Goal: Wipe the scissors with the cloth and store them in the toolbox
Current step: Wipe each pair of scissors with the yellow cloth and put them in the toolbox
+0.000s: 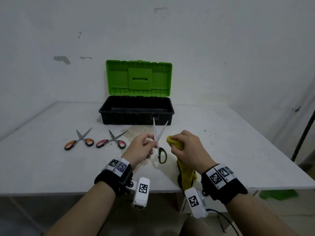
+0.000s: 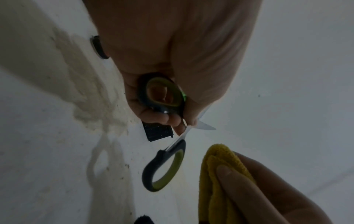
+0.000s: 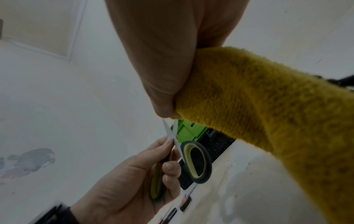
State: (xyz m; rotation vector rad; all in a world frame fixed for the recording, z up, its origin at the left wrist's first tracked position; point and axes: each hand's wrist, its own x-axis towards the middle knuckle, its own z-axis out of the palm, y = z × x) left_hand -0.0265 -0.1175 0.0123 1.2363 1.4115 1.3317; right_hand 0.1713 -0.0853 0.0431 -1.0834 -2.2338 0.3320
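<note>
The left hand (image 1: 139,148) held the green-handled scissors (image 1: 159,142) above the white table (image 1: 238,150), blades spread and pointing up toward twelve o'clock. Its fingers were curled through and around one handle loop while the other loop hung free at about six o'clock of the pivot. The right hand (image 1: 188,150) was clamped on a bunched yellow cloth (image 1: 175,144), thumb pressing a folded pad of it, with the rest trailing down past the wrist. Cloth and blades stood just beside each other, not touching; the cloth sat at three o'clock of the scissors.

The wiping stroke looked about to start. To do it well, the folded pad should probably pinch one blade near the pivot and draw out toward the tip, spine side first, so the edge never runs into the fingers. The left grip needs to stay firm so the open blades do not swing shut on the cloth.

The open toolbox (image 1: 136,114), black tray and green lid raised, waited at twelve o'clock. Two more pairs, orange-handled scissors (image 1: 80,141) and pink-handled scissors (image 1: 111,141), lay flat at ten o'clock.
</note>
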